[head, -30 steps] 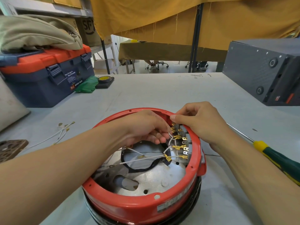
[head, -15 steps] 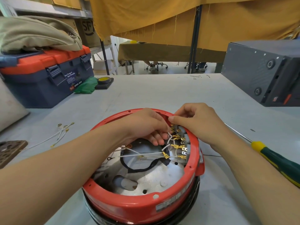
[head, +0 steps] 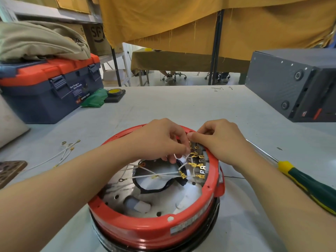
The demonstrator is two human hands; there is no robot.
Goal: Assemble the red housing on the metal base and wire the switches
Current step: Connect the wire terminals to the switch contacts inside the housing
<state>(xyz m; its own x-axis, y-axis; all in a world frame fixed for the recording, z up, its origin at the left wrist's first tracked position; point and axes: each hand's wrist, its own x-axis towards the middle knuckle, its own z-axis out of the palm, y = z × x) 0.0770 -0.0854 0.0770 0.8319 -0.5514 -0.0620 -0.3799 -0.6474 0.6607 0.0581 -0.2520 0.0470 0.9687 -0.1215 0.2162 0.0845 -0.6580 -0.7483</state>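
The round red housing [head: 154, 228] sits on the perforated metal base [head: 163, 202] in front of me. Grey switches [head: 201, 160] with brass spade terminals line its inner right wall, and white wires [head: 160, 174] run to them across a black gasket. My left hand [head: 160, 140] reaches over the far rim and pinches a white wire end at the upper terminals. My right hand [head: 220, 140] lies on the right rim, its thumb and fingers curled round the switch block from outside. The fingertips of both hands nearly meet above the terminals.
A green and yellow screwdriver [head: 307, 184] lies to the right of the housing. Loose white wires [head: 63, 151] lie at left, near a brown block [head: 9, 170]. A blue and orange toolbox [head: 47, 88] stands at back left, a dark grey box [head: 294, 84] at back right.
My left hand has risen a little and moved right toward the upper terminals, pulling the white wire end up. My right hand holds its place on the rim.
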